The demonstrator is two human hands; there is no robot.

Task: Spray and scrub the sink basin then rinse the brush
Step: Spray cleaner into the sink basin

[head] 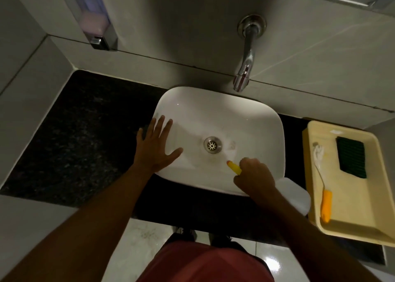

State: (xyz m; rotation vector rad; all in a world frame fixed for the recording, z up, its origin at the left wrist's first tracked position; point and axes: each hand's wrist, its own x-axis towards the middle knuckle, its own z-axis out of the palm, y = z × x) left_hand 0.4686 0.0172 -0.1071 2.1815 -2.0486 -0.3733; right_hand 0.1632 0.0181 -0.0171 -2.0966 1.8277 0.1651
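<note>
Nearest the camera, at the bottom of the frame, we see our red garment [205, 264] and both forearms reaching up toward the white sink basin [245, 119] at centre. Our left hand [157, 148] lies flat with fingers spread apart, palm down on the basin's left rim, gripping nothing. Our right hand [254, 177] is closed in a fist on a spray bottle [294, 194], whose yellow nozzle [234, 167] points up-left toward the drain [212, 145]; the white bottle body shows below the wrist, over the basin's lower right rim. The basin sits on a dark speckled bench [85, 136]. At the right of the frame, a cream tray [363, 224] holds the brush [322, 187] with its orange handle, and a green scouring pad [351, 160]. A chrome tap [245, 68] projects from the wall above the basin, and a soap dispenser [94, 14] hangs at upper left.
</note>
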